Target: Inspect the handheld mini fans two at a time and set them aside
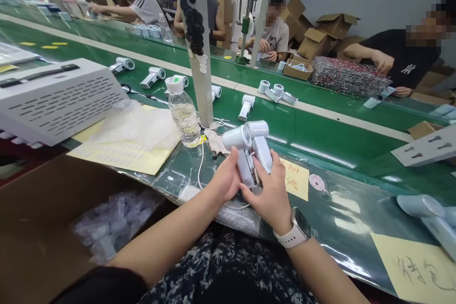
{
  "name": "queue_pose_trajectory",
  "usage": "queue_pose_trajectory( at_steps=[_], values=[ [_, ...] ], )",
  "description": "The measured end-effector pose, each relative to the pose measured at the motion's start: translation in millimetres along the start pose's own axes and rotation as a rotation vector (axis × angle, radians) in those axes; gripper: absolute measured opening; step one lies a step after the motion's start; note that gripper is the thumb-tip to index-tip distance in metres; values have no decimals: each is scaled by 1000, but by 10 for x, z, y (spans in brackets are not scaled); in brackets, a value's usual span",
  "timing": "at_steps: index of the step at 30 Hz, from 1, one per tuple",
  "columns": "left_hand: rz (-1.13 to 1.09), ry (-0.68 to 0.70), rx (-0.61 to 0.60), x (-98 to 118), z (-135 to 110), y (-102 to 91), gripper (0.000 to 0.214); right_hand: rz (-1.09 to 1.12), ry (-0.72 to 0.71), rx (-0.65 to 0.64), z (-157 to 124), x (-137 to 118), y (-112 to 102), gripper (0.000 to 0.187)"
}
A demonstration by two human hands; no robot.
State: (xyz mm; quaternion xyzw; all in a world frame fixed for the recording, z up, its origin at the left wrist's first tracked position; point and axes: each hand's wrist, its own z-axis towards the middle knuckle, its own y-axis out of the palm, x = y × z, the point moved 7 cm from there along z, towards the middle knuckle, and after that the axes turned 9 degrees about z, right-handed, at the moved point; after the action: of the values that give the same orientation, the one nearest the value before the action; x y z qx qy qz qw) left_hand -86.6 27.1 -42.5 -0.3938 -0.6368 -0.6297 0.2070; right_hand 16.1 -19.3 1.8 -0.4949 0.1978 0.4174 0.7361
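Right at the edge of the green assembly belt (320, 137), my left hand (223, 176) is wrapped round one pale blue handheld fan (245, 168), my right hand (269, 197) gripping the other fan (261, 152). Handles slant toward me, heads touching and pointing away, water bottle (184, 116) just beyond.
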Motion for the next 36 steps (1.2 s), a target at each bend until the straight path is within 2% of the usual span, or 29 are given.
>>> queue_pose_trajectory(
  at_steps=[3,5,7,9,12,15,18,22,26,29,31,33,36],
  values=[
    [-38,-97,-20,-63,123,-8,65,94,20,-132,-22,-15,-92,29],
    [-20,-122,-32,-91,165,-57,67,193,98,-209,15,62,-175,40],
    [-17,-95,-3,-96,185,-133,66,162,225,-177,77,240,-252,47],
    [-32,-45,33,-86,189,-203,64,22,307,-85,139,434,-270,39],
    [-79,-42,-29,-90,183,-209,62,-95,303,-38,197,620,-76,18],
    [-146,-99,-126,-98,178,-169,62,-55,278,-62,196,691,167,12],
    [-202,-101,-145,-69,186,-160,65,18,275,-89,168,700,230,14],
    [-191,-29,-102,-15,199,-184,67,175,343,-128,55,693,106,5],
    [-169,36,-30,25,206,-220,67,332,449,-209,-172,574,29,28],
    [-180,38,-17,23,202,-198,65,471,616,-316,-367,470,134,32],
    [-188,33,-17,15,192,-179,65,560,677,-368,-439,386,243,30],
    [-195,30,-21,8,178,-167,66,639,664,-362,-440,307,331,30],
    [-193,38,-48,12,154,-146,68,767,603,-285,-402,227,414,37]
  ],
)
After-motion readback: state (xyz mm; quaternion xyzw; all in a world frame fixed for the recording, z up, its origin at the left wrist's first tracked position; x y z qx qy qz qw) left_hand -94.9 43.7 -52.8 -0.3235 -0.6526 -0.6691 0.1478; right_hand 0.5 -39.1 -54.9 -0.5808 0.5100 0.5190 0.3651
